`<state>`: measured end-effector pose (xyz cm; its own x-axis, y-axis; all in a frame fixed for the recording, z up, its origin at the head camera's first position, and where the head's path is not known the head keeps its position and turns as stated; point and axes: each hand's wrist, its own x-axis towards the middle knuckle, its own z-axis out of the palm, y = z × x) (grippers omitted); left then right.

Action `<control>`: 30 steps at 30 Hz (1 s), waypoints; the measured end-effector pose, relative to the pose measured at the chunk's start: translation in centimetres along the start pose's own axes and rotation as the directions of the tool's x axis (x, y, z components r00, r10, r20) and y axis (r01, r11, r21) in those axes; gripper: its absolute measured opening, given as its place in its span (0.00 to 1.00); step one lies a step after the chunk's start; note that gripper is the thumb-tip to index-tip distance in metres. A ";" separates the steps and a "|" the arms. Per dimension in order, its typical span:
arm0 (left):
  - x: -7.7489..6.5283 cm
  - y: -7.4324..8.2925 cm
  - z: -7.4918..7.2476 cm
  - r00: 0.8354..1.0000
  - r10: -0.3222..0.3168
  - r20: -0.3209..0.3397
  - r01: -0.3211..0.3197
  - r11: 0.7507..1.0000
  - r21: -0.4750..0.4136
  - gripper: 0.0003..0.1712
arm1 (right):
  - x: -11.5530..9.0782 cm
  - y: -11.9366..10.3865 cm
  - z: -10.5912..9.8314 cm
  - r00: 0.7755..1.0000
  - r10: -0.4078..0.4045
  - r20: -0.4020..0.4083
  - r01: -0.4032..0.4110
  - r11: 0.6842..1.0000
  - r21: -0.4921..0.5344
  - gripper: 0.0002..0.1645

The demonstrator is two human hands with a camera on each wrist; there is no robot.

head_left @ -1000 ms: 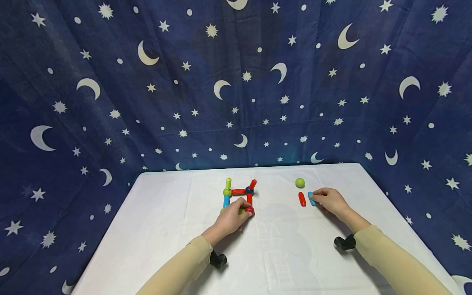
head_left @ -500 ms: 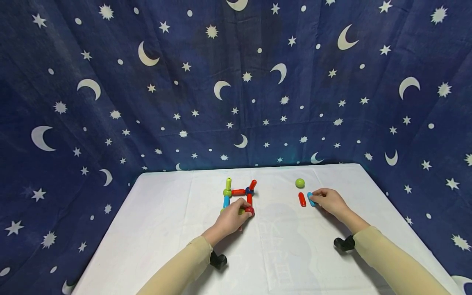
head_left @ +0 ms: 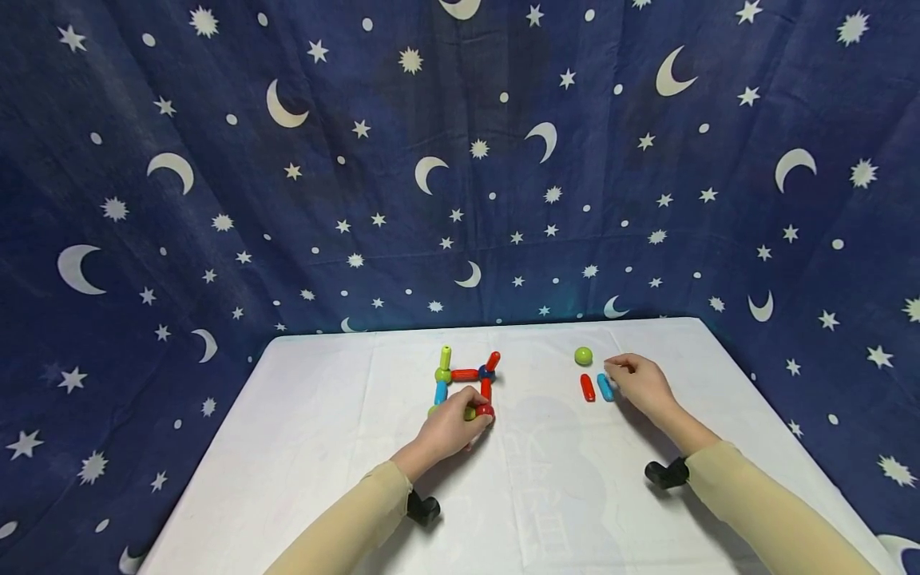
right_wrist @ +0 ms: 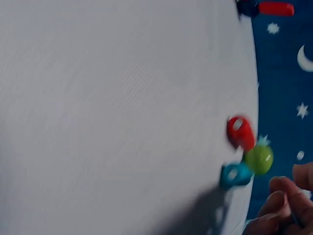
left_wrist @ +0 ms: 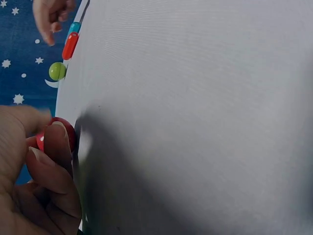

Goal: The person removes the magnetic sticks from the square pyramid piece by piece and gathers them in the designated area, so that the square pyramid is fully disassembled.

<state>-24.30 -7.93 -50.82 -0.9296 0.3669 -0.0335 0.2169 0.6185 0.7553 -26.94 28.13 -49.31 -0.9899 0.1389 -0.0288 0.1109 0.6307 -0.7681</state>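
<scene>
Red ball (head_left: pixel 486 410): smooth, glossy sphere at the near right corner of the frame (head_left: pixel 463 380), a flat square of rounded plastic rods joined by balls, lying mid-desk. Rods are short capsules with a sheen: blue on the left side, red on the far and right sides, plus a yellow-green rod and a red rod sticking out from the far corners.

My left hand (head_left: pixel 449 426) rests on the frame's near edge. Its fingers (left_wrist: pixel 51 156) are curled, thumb and forefinger pinching the red ball, as the left wrist view shows.

Loose pieces to the right: a red rod (head_left: pixel 587 387) and a blue rod (head_left: pixel 604 386) lie side by side, just apart; a green ball (head_left: pixel 584 356) sits just beyond them, matte-glossy and round.

My right hand (head_left: pixel 640 383) lies just right of the blue rod. Its fingers (right_wrist: pixel 279 205) are bent inward with the tips gathered near the thumb; I cannot tell whether they pinch anything, as the right wrist view is blurred.

The desk (head_left: pixel 323 447) is covered with a smooth white cloth. Behind it hangs a creased navy drape (head_left: pixel 216 200) printed with pale moons and stars.
</scene>
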 end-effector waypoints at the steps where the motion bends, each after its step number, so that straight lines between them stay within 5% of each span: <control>1: -0.1 0.0 -0.1 1.000 0.003 -0.001 -0.003 1.000 -0.002 0.13 | 0.0 -0.4 0.2 1.000 -0.027 -0.002 0.027 1.000 0.007 0.26; 11: -0.6 -0.3 -0.3 0.997 0.019 0.069 -0.018 1.000 -0.017 0.12 | -1.2 -4.8 5.1 0.943 -0.280 0.179 0.257 0.956 0.145 0.23; 20: -1.0 -0.3 -1.0 0.988 0.023 0.150 -0.023 1.000 -0.003 0.10 | -2.1 -6.9 8.9 0.913 -0.306 0.269 0.252 0.943 0.216 0.24; 30: -1.5 -1.1 -2.1 0.990 0.032 0.140 -0.039 0.998 0.044 0.09 | -2.6 -7.2 9.7 0.908 -0.295 0.296 0.222 0.941 0.256 0.20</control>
<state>-23.74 -10.66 -50.26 -0.8711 0.4807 -0.1005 0.2658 0.6337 0.7265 -26.00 15.85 -49.87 -0.9581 -0.2863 0.0111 -0.1383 0.4283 -0.8930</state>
